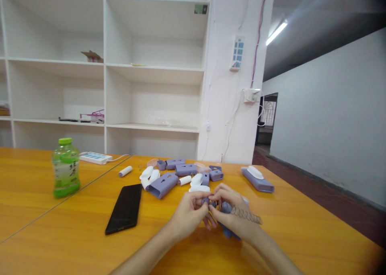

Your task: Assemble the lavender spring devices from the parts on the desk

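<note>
the left hand [188, 214] is curled in from the left, thumb and fingertips pinched on the near end of a small purple piece [231, 234]. the right hand [233, 214] grasps the same piece from the right, fingers wrapped over the top, so most of it is hidden and only bits of purple show between and below the fingers. it looks as though the right hand carries the piece while the left works on its end. both hands sit low, just above the table [75, 234], which probably steadies them. a coiled band [247, 216] sits around the right wrist.

the piece lies between the two hands, in contact with both, near the front middle of the table.

far left stands a green bottle [65, 168], upright with its cap on, well apart from the hands. behind it to the right lies a white power strip [95, 158]. a black phone [124, 208] lies flat, screen dark, just left of the left hand, likely set aside within reach. beyond it is a small white tube [125, 171]. a heap of purple and white parts [169, 182] is spread just beyond the hands, close enough to pick from. to the far right a purple block with a white cap [257, 180] lies apart from the heap. white shelves [105, 66] fill the wall behind.
</note>
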`<move>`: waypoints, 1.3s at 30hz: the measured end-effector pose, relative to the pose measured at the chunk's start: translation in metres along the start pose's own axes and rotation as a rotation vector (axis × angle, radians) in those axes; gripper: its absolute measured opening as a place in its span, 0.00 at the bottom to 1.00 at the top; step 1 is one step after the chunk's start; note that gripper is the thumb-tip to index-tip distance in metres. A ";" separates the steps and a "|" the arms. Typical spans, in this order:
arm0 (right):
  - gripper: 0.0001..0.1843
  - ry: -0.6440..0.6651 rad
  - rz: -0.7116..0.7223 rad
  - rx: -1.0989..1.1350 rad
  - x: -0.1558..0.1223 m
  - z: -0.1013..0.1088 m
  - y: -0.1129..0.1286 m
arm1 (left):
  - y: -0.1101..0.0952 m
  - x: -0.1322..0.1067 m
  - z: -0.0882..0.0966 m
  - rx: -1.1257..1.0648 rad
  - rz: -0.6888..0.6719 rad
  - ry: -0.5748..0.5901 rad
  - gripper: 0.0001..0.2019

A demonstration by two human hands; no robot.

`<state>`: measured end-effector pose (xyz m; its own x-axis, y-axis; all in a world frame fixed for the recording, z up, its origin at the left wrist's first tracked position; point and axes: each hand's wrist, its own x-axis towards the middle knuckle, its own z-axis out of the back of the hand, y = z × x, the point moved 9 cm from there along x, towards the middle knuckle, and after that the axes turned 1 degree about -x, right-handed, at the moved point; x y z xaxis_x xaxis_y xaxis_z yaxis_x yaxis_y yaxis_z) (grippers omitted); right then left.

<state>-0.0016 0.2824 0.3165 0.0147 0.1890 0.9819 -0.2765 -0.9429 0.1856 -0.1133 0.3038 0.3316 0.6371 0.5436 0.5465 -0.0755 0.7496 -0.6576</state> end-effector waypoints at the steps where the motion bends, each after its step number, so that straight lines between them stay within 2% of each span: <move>1: 0.03 0.001 0.007 0.001 0.000 0.000 0.000 | -0.001 0.000 -0.001 0.002 -0.002 0.000 0.18; 13: 0.04 0.001 0.020 -0.006 -0.001 0.003 0.004 | -0.014 -0.002 -0.004 0.015 -0.023 0.017 0.23; 21: 0.06 0.012 0.055 -0.044 -0.001 0.001 0.006 | -0.011 -0.002 -0.004 0.051 -0.026 0.011 0.17; 29: 0.13 0.004 0.177 -0.189 -0.006 -0.002 0.024 | -0.007 0.002 0.007 0.097 -0.037 -0.129 0.18; 35: 0.22 0.094 0.259 -0.347 -0.006 -0.014 0.024 | -0.006 0.000 0.013 0.149 -0.023 -0.223 0.18; 39: 0.21 0.116 0.313 -0.418 -0.007 -0.014 0.026 | -0.007 -0.001 0.011 0.172 -0.022 -0.224 0.16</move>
<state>-0.0229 0.2601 0.3142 -0.2295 -0.0326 0.9728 -0.6102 -0.7738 -0.1699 -0.1221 0.3019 0.3419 0.4564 0.5819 0.6731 -0.2048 0.8049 -0.5570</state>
